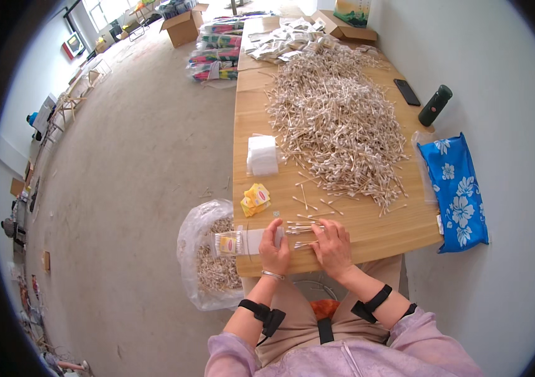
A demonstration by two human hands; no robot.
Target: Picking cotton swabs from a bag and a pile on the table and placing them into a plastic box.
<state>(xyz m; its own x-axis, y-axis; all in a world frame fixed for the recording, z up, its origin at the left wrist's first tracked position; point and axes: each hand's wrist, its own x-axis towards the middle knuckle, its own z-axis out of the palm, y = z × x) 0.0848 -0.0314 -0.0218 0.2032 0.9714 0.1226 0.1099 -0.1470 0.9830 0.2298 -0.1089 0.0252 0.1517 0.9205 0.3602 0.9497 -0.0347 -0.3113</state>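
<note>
My left hand [274, 253] rests at the near end of the table, fingers closed over the mouth end of a small clear plastic bag [252, 242]. Inside the bag lie cotton swabs with a yellow card [230, 242] on top; its left end reaches the table's edge. My right hand [333, 250] is palm down just to the right, fingers somewhat apart, their tips on a few loose cotton swabs [300, 227]. A gap of bare wood with swab tips separates my hands. Beyond them spreads a big heap of cotton swabs [343, 119].
Yellow cards [255, 199] and a stack of clear bags [262, 156] lie along the left edge. Filled packs [289, 39] sit at the far end. A phone [407, 92], dark bottle [435, 105] and blue flowered pack [456, 191] line the right. A sack of swabs [186, 251] stands beside the table.
</note>
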